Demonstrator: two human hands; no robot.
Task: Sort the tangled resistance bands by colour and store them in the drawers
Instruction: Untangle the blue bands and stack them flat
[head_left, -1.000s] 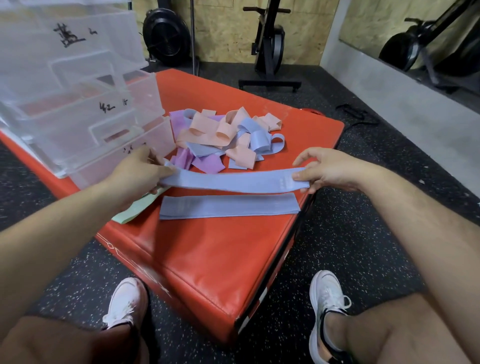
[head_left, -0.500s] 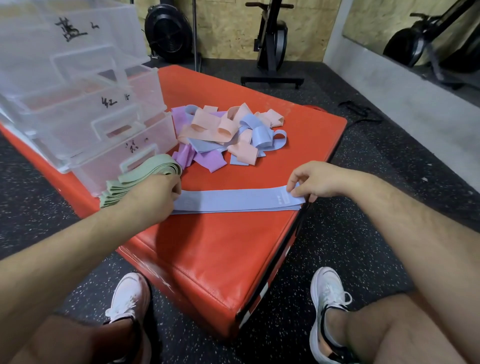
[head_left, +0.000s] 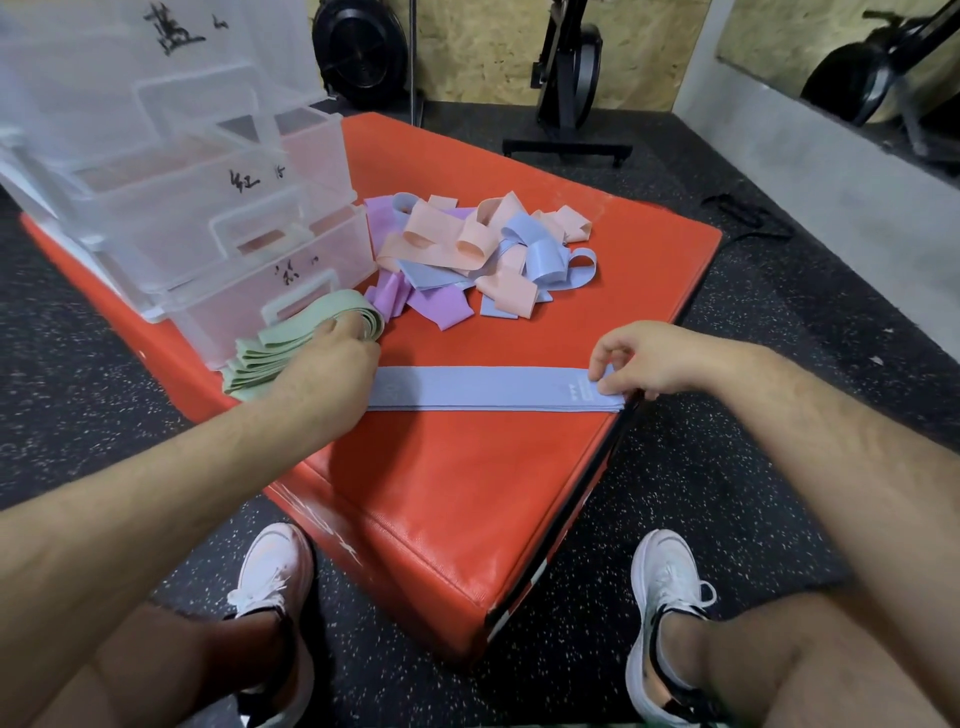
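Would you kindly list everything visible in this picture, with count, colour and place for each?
Drawer unit: one, clear plastic, three drawers with handwritten marks, far left on the box.
Padded box: one, red, centre, on the floor.
Flat blue bands: a small stack, count unclear, near edge of the box.
Green bands: a stack, count unclear, in front of the bottom drawer.
Tangled pile: many bands, peach, blue and purple, middle of the box.
Exercise bike: one, black, by the far wall.
Floor: black, speckled.
Shoes: two, white, at the bottom.
Left hand: on the blue stack's left end, touching the green bands.
Right hand: fingertips on the blue stack's right end.
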